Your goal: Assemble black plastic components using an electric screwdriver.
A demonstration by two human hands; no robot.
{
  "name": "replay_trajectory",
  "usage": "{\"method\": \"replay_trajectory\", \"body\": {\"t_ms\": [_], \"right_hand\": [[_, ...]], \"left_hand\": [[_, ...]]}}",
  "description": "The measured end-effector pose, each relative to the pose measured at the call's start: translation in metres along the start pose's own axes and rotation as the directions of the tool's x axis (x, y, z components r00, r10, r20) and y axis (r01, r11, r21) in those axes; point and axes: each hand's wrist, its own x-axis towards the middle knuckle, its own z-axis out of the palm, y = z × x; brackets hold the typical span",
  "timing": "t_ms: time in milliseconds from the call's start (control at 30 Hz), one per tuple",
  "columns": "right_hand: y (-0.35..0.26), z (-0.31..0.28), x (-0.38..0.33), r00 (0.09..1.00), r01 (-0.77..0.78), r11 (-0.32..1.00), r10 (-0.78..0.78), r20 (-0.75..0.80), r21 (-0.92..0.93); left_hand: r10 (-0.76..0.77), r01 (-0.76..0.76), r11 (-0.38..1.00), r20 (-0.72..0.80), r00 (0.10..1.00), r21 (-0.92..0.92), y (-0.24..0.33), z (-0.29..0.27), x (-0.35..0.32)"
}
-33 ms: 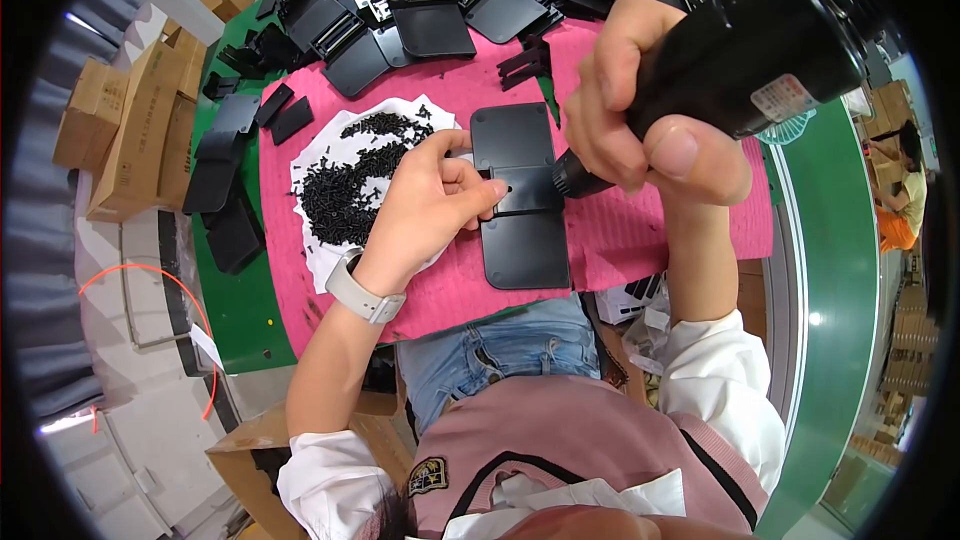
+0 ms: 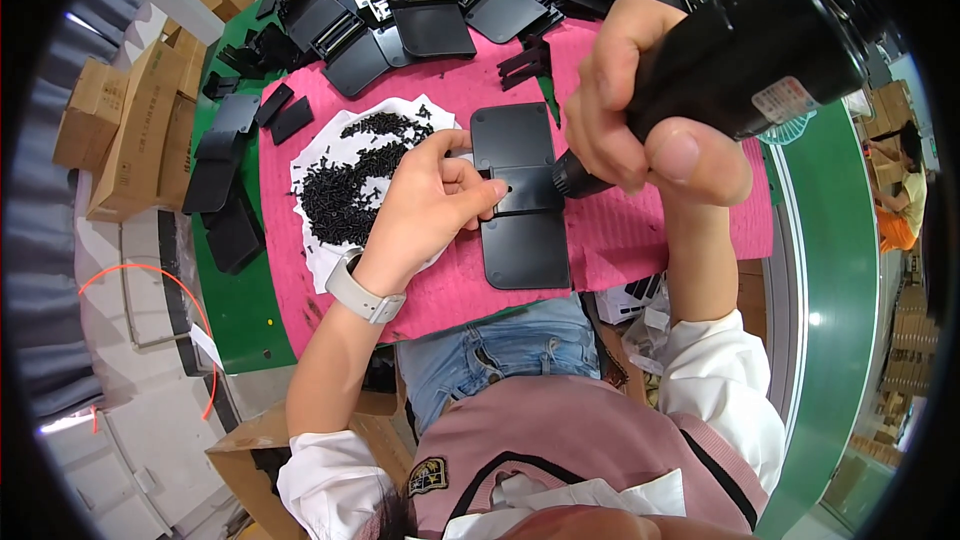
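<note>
A flat black plastic part [image 2: 525,258] lies on the pink sheet in front of me. It has two rounded panels joined by a narrower middle section, with a small hole near my thumb. My left hand [image 2: 425,202] is closed at the part's left edge, its thumb on top of the middle section and the other fingers curled beside it. In my right hand [image 2: 660,125] is a black electric screwdriver [image 2: 740,50], its body tilted up to the right. The screwdriver's nose points down-left at the part's right edge; whether its tip touches is hidden.
To the left, a white cloth [image 2: 318,265] bears a heap of small black screws [image 2: 340,202]. More black plastic parts [image 2: 430,30] are piled at the far side of the green table [image 2: 285,335]. Cardboard boxes [image 2: 140,130] stand off to the left. Another person [image 2: 905,190] is at the far right.
</note>
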Motion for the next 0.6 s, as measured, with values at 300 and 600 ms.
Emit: {"method": "replay_trajectory", "body": {"t_ms": [300,600], "right_hand": [[0.002,-0.001,0.0,1.0,-0.004,1.0,0.004,-0.015,-0.008],[0.001,0.013,-0.003,0.996,-0.043,0.996,0.036,-0.086,-0.077]], "left_hand": [[0.0,0.0,1.0,0.013,1.0,-0.001,0.0,0.0,0.001],[0.019,-0.019,1.0,-0.004,1.0,-0.01,-0.001,0.0,-0.001]]}}
